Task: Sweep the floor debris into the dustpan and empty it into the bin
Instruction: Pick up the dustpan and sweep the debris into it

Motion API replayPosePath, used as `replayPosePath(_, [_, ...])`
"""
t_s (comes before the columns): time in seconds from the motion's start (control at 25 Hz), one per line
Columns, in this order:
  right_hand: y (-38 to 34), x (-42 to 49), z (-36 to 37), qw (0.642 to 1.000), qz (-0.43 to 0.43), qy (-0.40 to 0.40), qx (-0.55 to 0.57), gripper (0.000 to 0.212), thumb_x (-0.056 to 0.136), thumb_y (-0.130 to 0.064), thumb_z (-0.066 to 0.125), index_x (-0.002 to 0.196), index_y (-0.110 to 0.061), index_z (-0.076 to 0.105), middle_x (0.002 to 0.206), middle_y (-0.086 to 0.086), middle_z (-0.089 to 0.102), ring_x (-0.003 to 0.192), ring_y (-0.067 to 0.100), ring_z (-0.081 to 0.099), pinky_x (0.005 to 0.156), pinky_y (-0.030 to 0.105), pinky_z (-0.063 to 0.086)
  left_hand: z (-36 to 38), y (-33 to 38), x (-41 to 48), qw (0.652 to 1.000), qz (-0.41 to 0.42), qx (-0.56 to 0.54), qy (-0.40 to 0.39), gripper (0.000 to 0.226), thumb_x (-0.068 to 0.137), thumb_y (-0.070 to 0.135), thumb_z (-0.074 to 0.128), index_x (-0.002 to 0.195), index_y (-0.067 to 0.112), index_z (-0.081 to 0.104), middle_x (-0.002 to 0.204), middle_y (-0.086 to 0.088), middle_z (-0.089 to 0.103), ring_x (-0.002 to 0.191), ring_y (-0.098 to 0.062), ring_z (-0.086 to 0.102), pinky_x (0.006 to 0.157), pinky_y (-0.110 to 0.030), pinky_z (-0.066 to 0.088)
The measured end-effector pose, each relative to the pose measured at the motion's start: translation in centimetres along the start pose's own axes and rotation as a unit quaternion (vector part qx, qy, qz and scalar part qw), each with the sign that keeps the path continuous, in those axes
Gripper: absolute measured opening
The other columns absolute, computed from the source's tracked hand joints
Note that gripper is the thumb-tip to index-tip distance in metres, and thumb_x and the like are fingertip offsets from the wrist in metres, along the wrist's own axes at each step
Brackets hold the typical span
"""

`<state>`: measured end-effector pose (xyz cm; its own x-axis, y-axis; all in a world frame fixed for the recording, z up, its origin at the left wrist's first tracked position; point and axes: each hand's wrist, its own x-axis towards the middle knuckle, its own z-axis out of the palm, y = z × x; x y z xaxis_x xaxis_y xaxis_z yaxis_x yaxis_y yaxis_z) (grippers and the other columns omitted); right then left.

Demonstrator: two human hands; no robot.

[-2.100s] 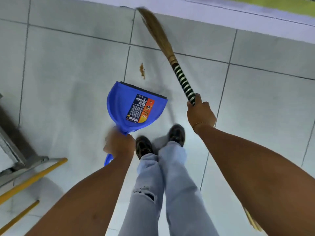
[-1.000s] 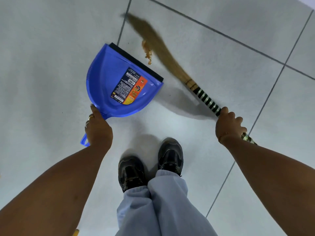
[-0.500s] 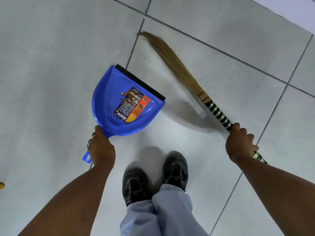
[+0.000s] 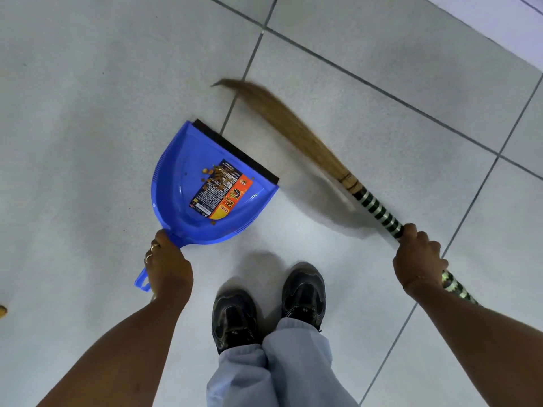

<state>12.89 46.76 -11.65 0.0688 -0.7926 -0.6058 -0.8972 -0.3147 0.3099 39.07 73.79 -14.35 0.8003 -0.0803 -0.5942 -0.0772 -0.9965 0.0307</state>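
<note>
A blue dustpan (image 4: pixel 176 183) with a black rubber lip rests on the pale tiled floor in front of my feet. Brown crumbs of debris (image 4: pixel 216 173) lie inside it, on its printed label. My left hand (image 4: pixel 167 265) grips the dustpan's handle. My right hand (image 4: pixel 418 257) holds the green-and-black banded handle of a straw broom (image 4: pixel 296 127). The broom's bristles lie blurred on the floor just right of the pan's lip, their tip curling beyond it. No bin is in view.
My two black shoes (image 4: pixel 304 289) stand close behind the dustpan. A small yellowish tip (image 4: pixel 2 311) shows at the left edge. A pale wall base (image 4: pixel 499 22) runs across the top right corner. Grey grout lines cross the tiles.
The broom swept the brown crumbs from the floor into the dustpan, then drew back to the right of the lip. Both hands kept their holds.
</note>
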Motion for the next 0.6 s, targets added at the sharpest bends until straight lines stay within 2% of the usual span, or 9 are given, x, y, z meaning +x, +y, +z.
replayPosePath(0.16, [-3.3,1.0,-0.4,0.998,-0.005,-0.049,-0.027,0.042,0.090,0.002,0.040,0.129,-0.014,0.036,0.120,0.017,0.051,0.114,0.040,0.044,0.093,0.062,0.039,0.0,-1.0,-0.8,0.999,-0.032,0.010,-0.001,0.043,0.083,-0.012,0.051,0.124,-0.009,0.038,0.113,-0.033,0.056,0.103,-0.050,0.054,0.094,-0.055,0.043])
replayPosePath(0.36, [-2.9,-2.7,-0.5,0.985,-0.111,-0.049,-0.122,0.049,0.089,0.000,0.044,0.134,-0.018,0.035,0.121,0.010,0.053,0.111,0.034,0.049,0.091,0.058,0.044,-1.9,-0.3,-1.6,0.998,-0.058,0.020,-0.027,0.040,0.083,-0.009,0.052,0.120,-0.009,0.039,0.113,-0.033,0.055,0.104,-0.050,0.054,0.094,-0.055,0.043])
replayPosePath(0.48, [-0.4,-6.1,-2.5,0.995,-0.075,-0.045,-0.047,0.046,0.090,0.001,0.040,0.133,-0.014,0.037,0.119,0.011,0.053,0.111,0.036,0.049,0.091,0.058,0.045,-5.1,0.8,-4.5,0.994,-0.100,-0.038,-0.032,0.039,0.082,-0.011,0.051,0.118,-0.010,0.038,0.119,-0.032,0.052,0.111,-0.051,0.050,0.097,-0.054,0.039])
replayPosePath(0.6, [2.0,-10.2,-5.9,0.998,-0.023,-0.041,0.051,0.045,0.089,0.002,0.042,0.131,-0.012,0.038,0.118,0.012,0.051,0.109,0.035,0.049,0.085,0.050,0.047,-9.4,3.5,-9.1,0.988,-0.102,-0.112,-0.024,0.040,0.084,-0.008,0.051,0.121,-0.009,0.036,0.123,-0.031,0.051,0.113,-0.049,0.050,0.096,-0.053,0.040])
